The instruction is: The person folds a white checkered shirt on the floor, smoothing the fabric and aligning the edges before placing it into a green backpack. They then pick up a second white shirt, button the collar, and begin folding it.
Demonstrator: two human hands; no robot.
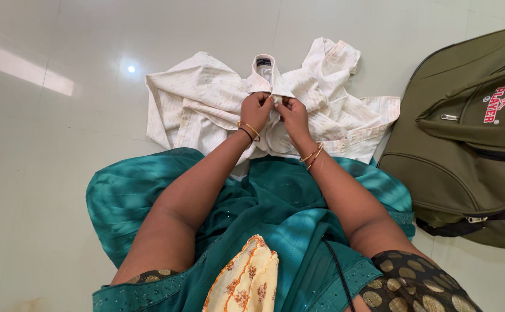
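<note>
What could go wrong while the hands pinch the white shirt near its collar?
The left hand and right hand pinch the white shirt just below its collar, so a hard tug might strain the cloth there. The shirt lies crumpled on the pale floor and may pick up dirt. One sleeve lies close to the olive bag and might snag.

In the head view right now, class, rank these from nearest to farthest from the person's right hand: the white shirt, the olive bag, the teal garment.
From the right hand:
1. white shirt, pinched at its collar, under the hand.
2. teal garment, below, on the lap.
3. olive bag, far right on the floor.
</note>
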